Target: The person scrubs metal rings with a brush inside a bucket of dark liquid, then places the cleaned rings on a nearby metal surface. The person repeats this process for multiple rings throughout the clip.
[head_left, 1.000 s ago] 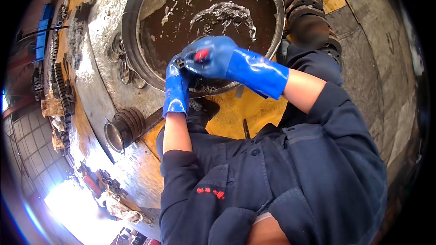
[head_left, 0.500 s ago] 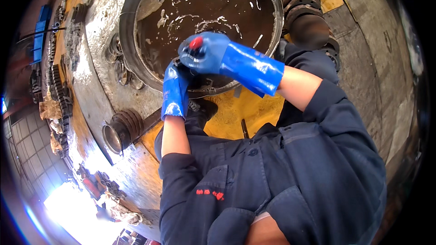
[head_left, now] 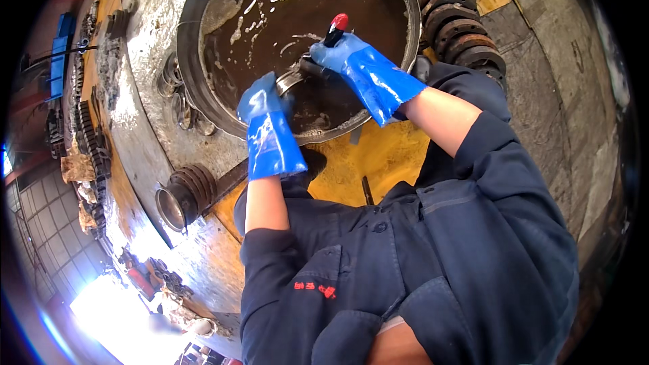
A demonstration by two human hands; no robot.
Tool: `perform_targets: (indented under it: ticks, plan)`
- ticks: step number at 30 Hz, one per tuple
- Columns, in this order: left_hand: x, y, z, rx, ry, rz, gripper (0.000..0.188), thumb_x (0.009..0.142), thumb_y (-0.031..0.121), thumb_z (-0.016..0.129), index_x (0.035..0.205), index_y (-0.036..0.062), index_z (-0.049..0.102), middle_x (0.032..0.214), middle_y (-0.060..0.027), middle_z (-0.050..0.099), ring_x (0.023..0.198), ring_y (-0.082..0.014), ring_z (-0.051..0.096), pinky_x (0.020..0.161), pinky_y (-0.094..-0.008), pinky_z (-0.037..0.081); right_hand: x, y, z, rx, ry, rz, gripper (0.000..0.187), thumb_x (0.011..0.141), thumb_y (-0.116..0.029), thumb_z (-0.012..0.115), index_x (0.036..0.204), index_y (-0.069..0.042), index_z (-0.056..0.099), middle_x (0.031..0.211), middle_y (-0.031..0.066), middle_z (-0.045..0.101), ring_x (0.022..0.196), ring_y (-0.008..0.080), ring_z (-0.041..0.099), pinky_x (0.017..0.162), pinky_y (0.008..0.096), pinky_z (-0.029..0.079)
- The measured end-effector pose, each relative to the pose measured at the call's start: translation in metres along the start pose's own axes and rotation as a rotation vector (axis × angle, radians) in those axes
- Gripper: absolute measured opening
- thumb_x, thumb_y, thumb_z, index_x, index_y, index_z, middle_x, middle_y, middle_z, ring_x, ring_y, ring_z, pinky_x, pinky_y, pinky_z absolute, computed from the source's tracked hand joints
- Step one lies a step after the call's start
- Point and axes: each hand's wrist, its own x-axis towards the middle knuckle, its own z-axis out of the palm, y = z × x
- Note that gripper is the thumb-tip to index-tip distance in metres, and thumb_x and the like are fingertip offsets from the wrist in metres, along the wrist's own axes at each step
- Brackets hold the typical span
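Both my hands wear blue rubber gloves over a round dark tub (head_left: 191, 47) of murky brown liquid. My left hand (head_left: 262, 98) is closed on a shiny metal ring (head_left: 292, 80) near the tub's near-left side. In my right hand (head_left: 338, 54) is a black-handled tool with a red end (head_left: 337, 27), the red end pointing up and away. The tool's dark lower part meets the ring's edge, but its working end is mostly hidden by my glove, so I cannot tell its kind.
Dark rusty discs (head_left: 466, 34) stand in a row right of the tub. Several metal rings (head_left: 182, 108) lie on the metal surface to its left. A ribbed metal cylinder (head_left: 186, 192) rests nearer, beside my left forearm. A blue object (head_left: 61, 54) is far left.
My hands were close together with the right over the left. Now they are apart: the right has moved right, the left slightly left, and the metal ring shows between them.
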Motion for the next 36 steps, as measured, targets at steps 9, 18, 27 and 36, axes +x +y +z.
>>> perform_targets:
  ticks: [9, 18, 27, 36]
  plan:
    - [0.018, -0.026, 0.038, -0.402, 0.070, -0.015, 0.052, 0.076, 0.033, 0.089, 0.120, 0.0094, 0.075, 0.110, -0.0143, 0.079, 0.105, -0.0295, 0.075, 0.094, -0.0376, 0.059, 0.016, 0.009, -0.021, 0.015, 0.302, -0.187, 0.041, 0.094, -0.044, 0.065, 0.097, -0.006, 0.078, 0.089, 0.0189, 0.077, 0.086, 0.0341, 0.076, 0.082, 0.0426, 0.059]
    - [0.029, -0.059, 0.091, -1.644, -0.144, -0.165, 0.053, 0.081, 0.034, 0.087, 0.119, -0.0001, 0.073, 0.100, -0.0137, 0.079, 0.092, -0.0234, 0.075, 0.088, -0.0357, 0.059, -0.061, -0.023, 0.030, -0.146, 0.092, -0.959, 0.024, 0.095, -0.025, 0.076, 0.115, -0.011, 0.078, 0.103, 0.0156, 0.079, 0.092, 0.0301, 0.077, 0.083, 0.0367, 0.062]
    - [0.002, -0.040, 0.059, -0.927, 0.038, -0.066, 0.052, 0.084, 0.024, 0.087, 0.125, -0.0038, 0.070, 0.108, -0.0141, 0.080, 0.095, -0.0204, 0.075, 0.086, -0.0337, 0.058, -0.024, -0.018, -0.002, 0.024, 0.176, -0.361, 0.030, 0.095, -0.038, 0.070, 0.102, -0.009, 0.078, 0.090, 0.0147, 0.077, 0.086, 0.0300, 0.076, 0.081, 0.0401, 0.060]
    - [-0.011, -0.022, 0.024, -1.307, 0.015, 0.017, 0.032, 0.087, 0.003, 0.082, 0.118, 0.0011, 0.075, 0.102, -0.0051, 0.077, 0.086, -0.0144, 0.070, 0.079, -0.0300, 0.057, -0.020, -0.041, -0.002, 0.035, 0.041, -0.425, 0.024, 0.091, -0.028, 0.080, 0.107, -0.011, 0.079, 0.092, 0.0085, 0.079, 0.084, 0.0170, 0.076, 0.080, 0.0330, 0.061]
